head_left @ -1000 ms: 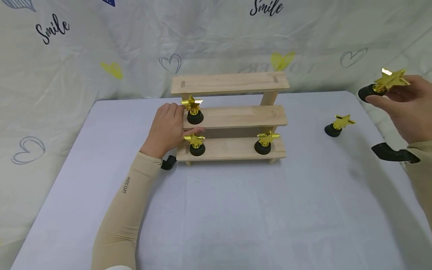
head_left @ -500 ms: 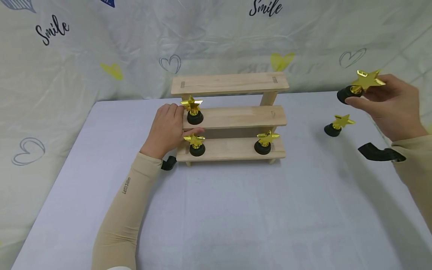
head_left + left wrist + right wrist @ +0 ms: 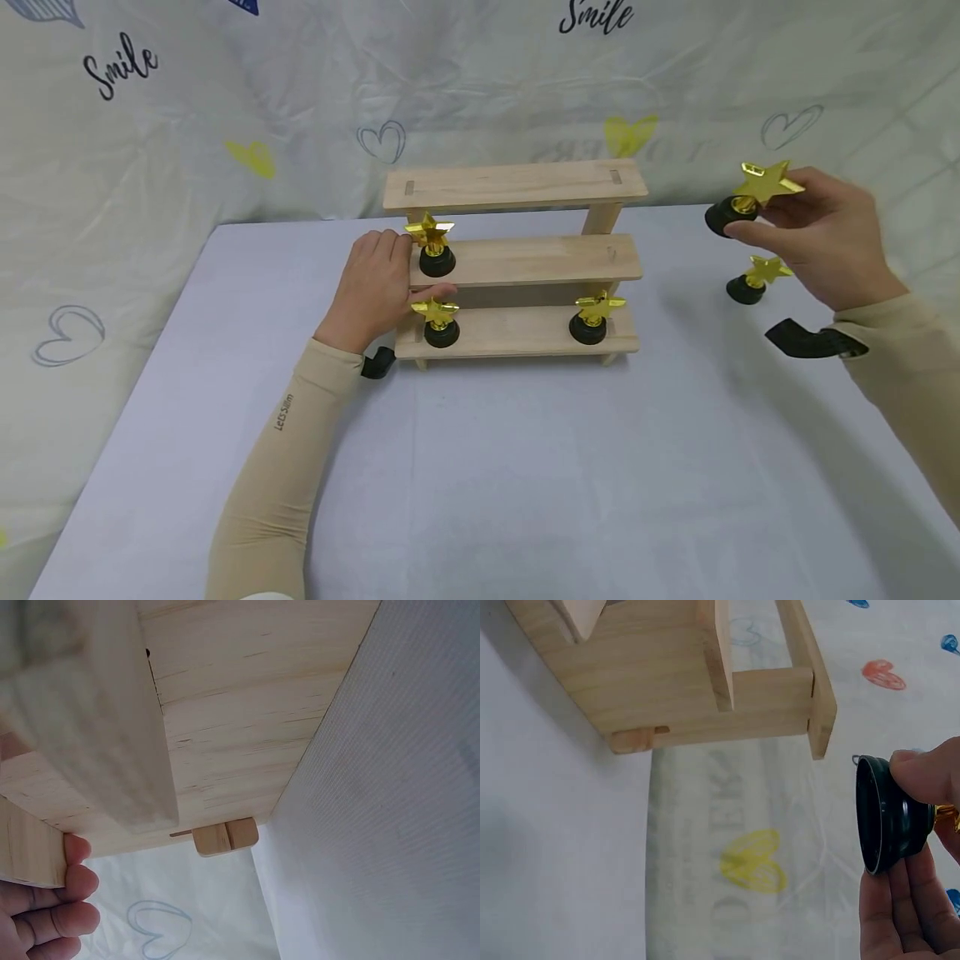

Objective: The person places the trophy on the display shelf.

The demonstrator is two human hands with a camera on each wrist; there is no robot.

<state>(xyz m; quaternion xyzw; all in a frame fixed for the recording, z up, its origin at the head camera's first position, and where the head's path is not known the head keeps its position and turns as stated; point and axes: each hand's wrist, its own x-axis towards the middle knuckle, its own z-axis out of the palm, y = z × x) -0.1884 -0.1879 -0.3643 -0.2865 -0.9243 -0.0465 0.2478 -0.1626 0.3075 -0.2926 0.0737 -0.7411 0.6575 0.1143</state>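
My left hand (image 3: pixel 375 283) grips the left end of the middle tier of a three-tier wooden shelf (image 3: pixel 532 260). In the left wrist view its fingertips (image 3: pixel 79 919) curl at the wood's edge. My right hand (image 3: pixel 832 233) pinches a gold star trophy (image 3: pixel 767 182) by its black base (image 3: pixel 892 814), tilted in the air right of the shelf. Below it another star trophy (image 3: pixel 747 287) stands on the table, its star partly behind the hand. A star trophy (image 3: pixel 437 260) stands on the middle tier's left end. The bottom tier bears one at left (image 3: pixel 441 332) and one at right (image 3: pixel 588 327).
The shelf stands towards the back of a table (image 3: pixel 510 467) with a white cover. Behind it hangs a pale sheet (image 3: pixel 480 100) printed with hearts and words. A black strap piece (image 3: pixel 813 340) sticks out at the right wrist.
My right hand has moved left with the star trophy, from beyond the table's right edge to above the standing trophy. The left hand and the shelf stay in place.
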